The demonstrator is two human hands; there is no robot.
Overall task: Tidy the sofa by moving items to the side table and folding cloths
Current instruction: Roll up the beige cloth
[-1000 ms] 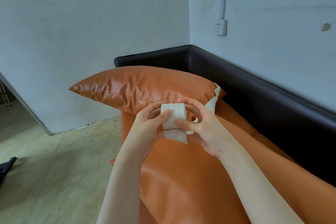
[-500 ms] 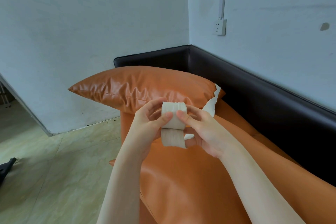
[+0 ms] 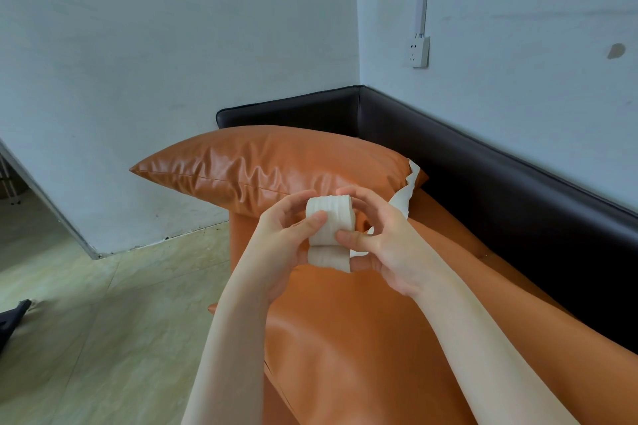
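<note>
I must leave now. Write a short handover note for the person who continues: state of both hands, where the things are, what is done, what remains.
Left hand: grips the white cloth strip, thumb on its front.
Right hand: pinches the same strip.
The strip is partly rolled above the orange seat; its loose tail trails beside the orange pillow.
Left: finish rolling. No side table is in view.

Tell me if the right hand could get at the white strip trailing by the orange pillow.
Probably yes: the white strip lies just beyond the right hand, nothing between, but that hand grips the white roll.
</note>
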